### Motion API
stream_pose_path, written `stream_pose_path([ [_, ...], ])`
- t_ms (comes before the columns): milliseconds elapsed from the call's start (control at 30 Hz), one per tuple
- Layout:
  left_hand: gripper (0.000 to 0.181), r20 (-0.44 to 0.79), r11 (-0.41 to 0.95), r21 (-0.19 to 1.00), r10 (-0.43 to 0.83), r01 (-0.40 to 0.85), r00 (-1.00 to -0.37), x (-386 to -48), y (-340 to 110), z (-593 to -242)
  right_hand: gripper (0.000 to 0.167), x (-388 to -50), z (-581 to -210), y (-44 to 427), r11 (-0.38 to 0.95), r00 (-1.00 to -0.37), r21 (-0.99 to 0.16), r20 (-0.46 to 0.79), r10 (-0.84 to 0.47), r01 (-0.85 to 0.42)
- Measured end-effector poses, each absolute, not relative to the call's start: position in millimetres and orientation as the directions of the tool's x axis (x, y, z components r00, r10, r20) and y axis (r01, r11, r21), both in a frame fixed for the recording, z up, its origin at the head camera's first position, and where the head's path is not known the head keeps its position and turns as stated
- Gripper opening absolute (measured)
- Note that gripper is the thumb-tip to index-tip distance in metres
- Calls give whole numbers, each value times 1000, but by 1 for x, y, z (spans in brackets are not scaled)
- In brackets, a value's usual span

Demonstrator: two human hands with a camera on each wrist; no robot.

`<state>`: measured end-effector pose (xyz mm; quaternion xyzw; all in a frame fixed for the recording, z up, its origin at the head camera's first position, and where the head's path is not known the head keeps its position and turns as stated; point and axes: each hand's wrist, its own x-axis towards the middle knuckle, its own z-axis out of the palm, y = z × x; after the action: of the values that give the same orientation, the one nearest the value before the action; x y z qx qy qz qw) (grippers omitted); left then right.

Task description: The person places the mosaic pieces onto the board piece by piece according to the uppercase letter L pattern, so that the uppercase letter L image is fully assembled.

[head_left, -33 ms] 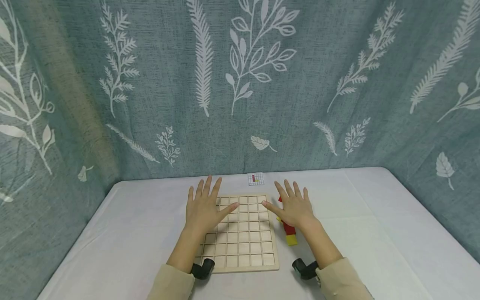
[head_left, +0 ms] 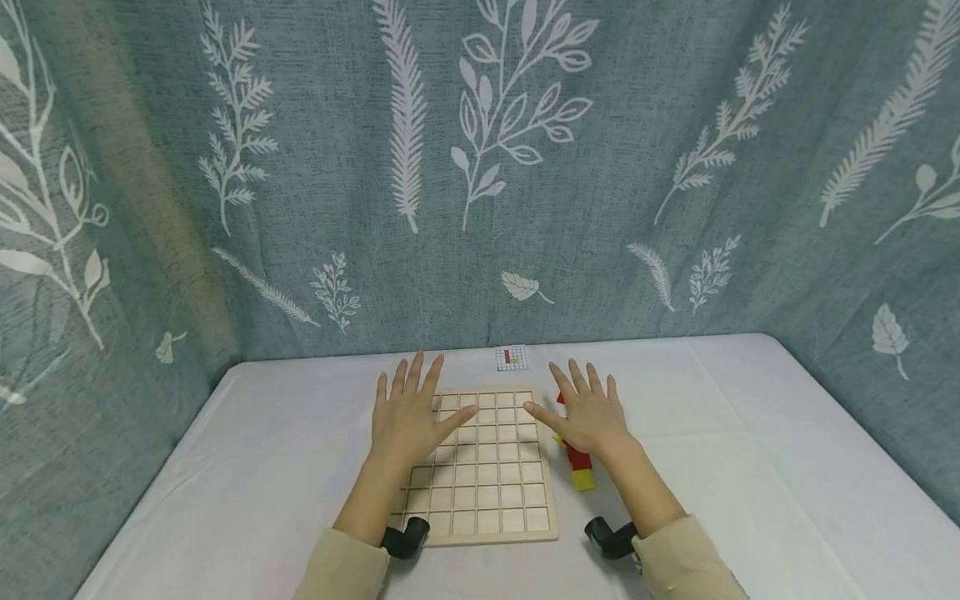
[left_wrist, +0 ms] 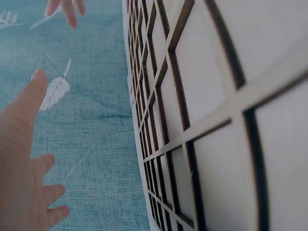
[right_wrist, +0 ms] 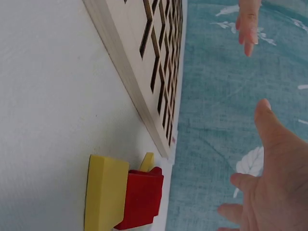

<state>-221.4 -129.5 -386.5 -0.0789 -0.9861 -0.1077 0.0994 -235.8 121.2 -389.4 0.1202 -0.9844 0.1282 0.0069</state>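
A wooden board (head_left: 487, 475) with a raised grid lies on the white table, its cells bare where visible. My left hand (head_left: 408, 423) hovers over the board's left part, fingers spread and holding nothing. To the right, my right hand (head_left: 591, 421) is held in the air with fingers spread, above red blocks (head_left: 577, 457) and yellow blocks (head_left: 582, 480), partly hiding them. In the right wrist view, a yellow block (right_wrist: 106, 192) stands beside a red block (right_wrist: 142, 197), with a bit of another yellow piece behind.
A small card (head_left: 512, 358) with a printed grid and red and yellow marks lies at the table's back edge. Behind the white table (head_left: 750, 467) hangs a teal curtain (head_left: 450, 275) with white leaf patterns. A black wrist device (head_left: 406, 537) sits near each sleeve.
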Motion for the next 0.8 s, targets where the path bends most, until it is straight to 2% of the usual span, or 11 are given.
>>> stream_pose_path([
  [300,91,171,958,229,137,175,-976,-222,-131,-387,81,-240,-391,128,928,-968,-280,37,-247,-247],
  [600,99,21,893,394,228,217,-974,-219,-158,-383,75,-242,-391,142,873,-958,-415,-8,-285,-257],
  [800,99,-109,803,538,367,256,-924,-212,-192,-382,71,-242,-390,158,840,-955,-486,-30,-294,-244],
])
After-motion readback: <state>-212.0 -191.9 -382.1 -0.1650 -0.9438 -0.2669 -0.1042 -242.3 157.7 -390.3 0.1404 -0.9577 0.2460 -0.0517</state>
